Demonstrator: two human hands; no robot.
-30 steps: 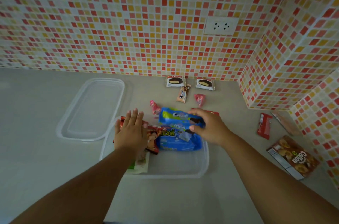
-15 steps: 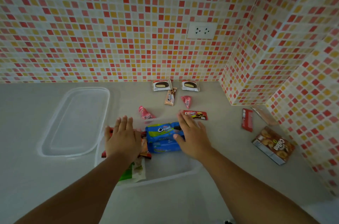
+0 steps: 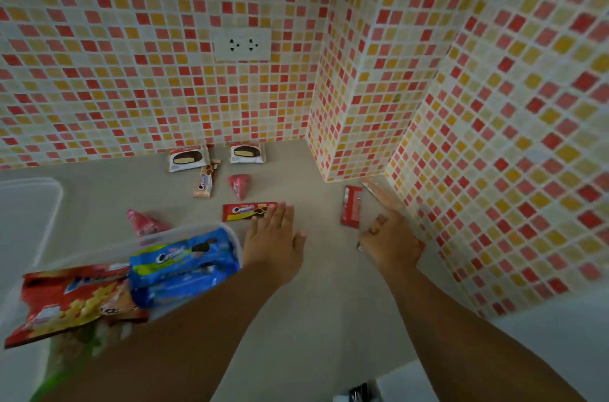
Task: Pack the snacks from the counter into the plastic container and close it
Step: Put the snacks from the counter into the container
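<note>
- Left hand (image 3: pixel 275 237) flat, fingers spread, fingertips on red cookie pack (image 3: pixel 247 211); holds nothing.
- Right hand (image 3: pixel 390 238) covers box by wall; grip unclear.
- Container (image 3: pixel 227 235) partly filled: blue packs (image 3: pixel 183 265), chips bag (image 3: pixel 71 299).
- About six snacks left; lid (image 3: pixel 28 204) off.

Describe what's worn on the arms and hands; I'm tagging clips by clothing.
Nothing is worn that shows. The left hand and right hand are bare, with no gloves, rings, watch or bands visible. Both forearms are bare up to the frame edge, with no sleeve in view. Nails look short and unpainted, though the picture is too soft to be sure.
</note>
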